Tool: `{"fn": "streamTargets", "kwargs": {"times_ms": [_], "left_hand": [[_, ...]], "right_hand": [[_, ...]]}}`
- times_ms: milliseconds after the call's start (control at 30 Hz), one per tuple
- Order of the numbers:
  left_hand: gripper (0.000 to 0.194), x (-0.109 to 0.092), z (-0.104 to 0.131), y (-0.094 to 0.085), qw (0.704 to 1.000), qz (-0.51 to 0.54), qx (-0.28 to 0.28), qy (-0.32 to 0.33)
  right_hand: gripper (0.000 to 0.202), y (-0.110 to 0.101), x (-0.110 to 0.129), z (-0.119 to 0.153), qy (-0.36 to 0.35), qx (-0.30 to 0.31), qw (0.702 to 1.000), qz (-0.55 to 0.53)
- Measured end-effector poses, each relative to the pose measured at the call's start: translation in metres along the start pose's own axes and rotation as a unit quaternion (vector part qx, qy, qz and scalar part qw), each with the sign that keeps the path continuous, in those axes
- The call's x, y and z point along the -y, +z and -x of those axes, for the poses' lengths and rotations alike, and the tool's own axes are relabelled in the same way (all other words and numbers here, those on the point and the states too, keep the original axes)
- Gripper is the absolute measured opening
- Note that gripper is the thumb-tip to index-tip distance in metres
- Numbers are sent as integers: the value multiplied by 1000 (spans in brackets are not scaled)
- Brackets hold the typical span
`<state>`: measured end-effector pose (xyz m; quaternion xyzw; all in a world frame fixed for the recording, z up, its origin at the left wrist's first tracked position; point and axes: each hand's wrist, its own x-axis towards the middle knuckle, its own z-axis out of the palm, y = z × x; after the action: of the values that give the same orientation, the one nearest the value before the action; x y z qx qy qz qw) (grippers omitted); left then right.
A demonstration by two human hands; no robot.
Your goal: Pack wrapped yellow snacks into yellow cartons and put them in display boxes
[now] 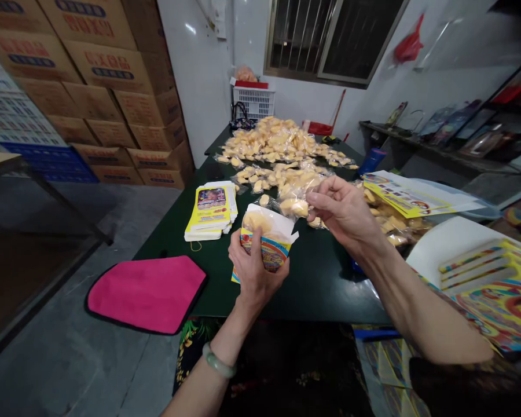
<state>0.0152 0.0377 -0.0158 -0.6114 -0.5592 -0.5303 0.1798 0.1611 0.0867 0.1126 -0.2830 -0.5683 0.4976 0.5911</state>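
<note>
My left hand [260, 263] is wrapped round a small printed carton [271, 249], yellow, blue and red. Its white top flap is open, and a pale yellow piece in clear film [257, 221] shows at the mouth under my thumb. To the right and a little above, my right hand [338, 205] pinches the edge of a clear packet [294, 207] with yellow pieces inside. That packet hangs just beyond the carton, close to the pile of similar packets [282, 139] on the dark green table [325, 284]. How far the carton is filled is hidden.
Flat yellow-and-white cartons [212, 208] are stacked at the left. A pink cloth-like mat [147, 292] lies over the table's left edge. On the right are printed sheets [417, 194] and a box of colourful cartons [481, 278]. Cardboard boxes [108, 69] line the far left.
</note>
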Motion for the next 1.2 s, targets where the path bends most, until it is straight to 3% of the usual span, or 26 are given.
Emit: {"fn": "streamTargets", "kwargs": {"times_ms": [167,300,433,567,633,733,800,867,967,1100,1200], "left_hand": [[81,-2,-2,-2,1000,-8,20,-3],[81,-6,-4,2,999,-22,34,6],[81,-3,-4,4,1000,-15,19,-18],[81,1,-4,4,1000,12,14,-18],[81,1,-3,5,1000,16,14,-19],[81,1,-1,6,999,20,7,-26],[83,4,1,4,999,34,-4,-25],[86,10,1,-1,997,71,-20,-23],[83,21,-10,-10,979,191,-11,-73],[36,26,-36,-16,902,371,22,-219],[24,21,-46,-16,880,402,-12,-253]], "right_hand": [[36,-10,15,-23,86,45,995,-6],[32,-10,25,-45,70,60,995,34],[36,0,-3,-33,26,58,996,57],[27,4,-40,-3,-97,-2,981,165],[19,5,-46,7,-172,-7,941,292],[12,8,-38,15,-252,59,826,500],[20,11,-30,19,-254,129,754,592],[25,12,-24,21,-228,182,723,627],[27,8,-19,20,-180,225,746,600],[23,5,-12,13,-132,261,768,569],[23,13,-1,11,-96,267,758,588]]}}
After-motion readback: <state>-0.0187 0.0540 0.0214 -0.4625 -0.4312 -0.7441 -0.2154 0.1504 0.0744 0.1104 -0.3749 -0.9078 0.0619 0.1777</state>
